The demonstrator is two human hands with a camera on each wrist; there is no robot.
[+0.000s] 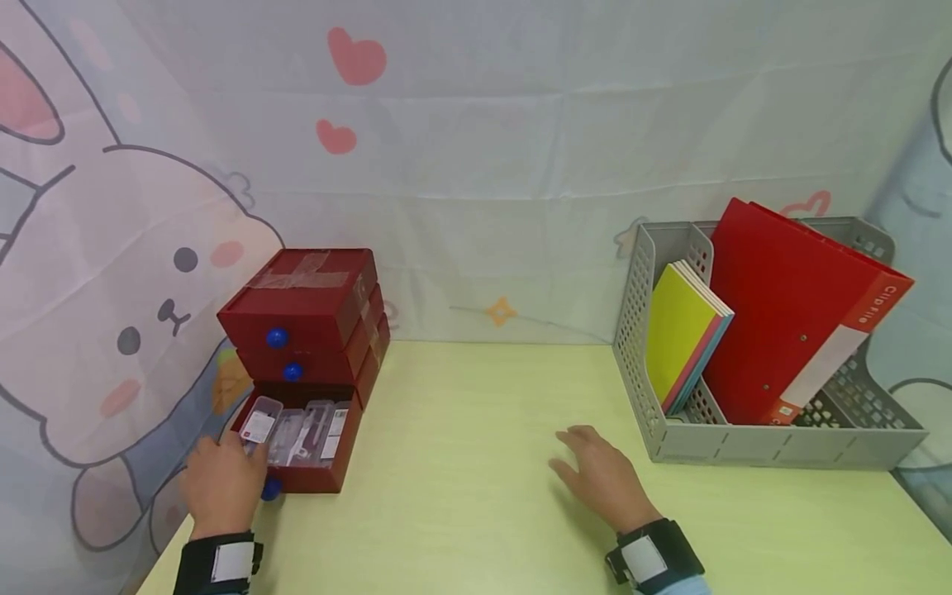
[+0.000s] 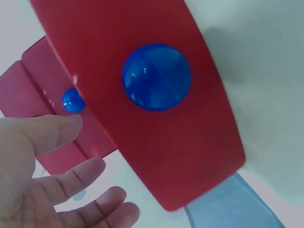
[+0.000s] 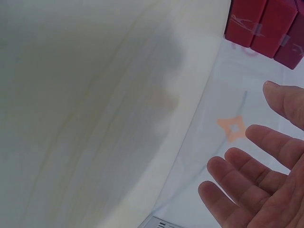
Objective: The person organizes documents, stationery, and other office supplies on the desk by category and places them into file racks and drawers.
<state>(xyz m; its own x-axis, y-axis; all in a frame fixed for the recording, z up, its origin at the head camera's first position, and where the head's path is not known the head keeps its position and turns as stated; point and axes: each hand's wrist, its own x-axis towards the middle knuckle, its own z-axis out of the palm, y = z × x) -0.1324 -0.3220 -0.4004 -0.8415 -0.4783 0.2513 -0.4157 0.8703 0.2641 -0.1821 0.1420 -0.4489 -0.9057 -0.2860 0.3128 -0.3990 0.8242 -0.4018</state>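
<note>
My left hand [image 1: 223, 483] hovers at the front left corner of a pulled-out bottom drawer [image 1: 336, 475] in a dark red stack of drawers [image 1: 297, 310]. In the left wrist view its fingers are spread and hold nothing, beside the drawer front with its round blue knob [image 2: 156, 77]. Inside the drawer lie several clear plastic cases [image 1: 286, 438], some with white labels; the hand partly hides the leftmost. My right hand [image 1: 604, 483] hangs over the table, its fingers loosely bent and apart, as the right wrist view also shows.
At the back right stands a grey perforated file holder [image 1: 781, 446]. It holds a leaning red clip file [image 1: 788, 322] and several notebooks, the front one yellow [image 1: 678, 330]. The pale yellow table [image 1: 461, 463] ends at a printed cloth [image 1: 476, 165] behind.
</note>
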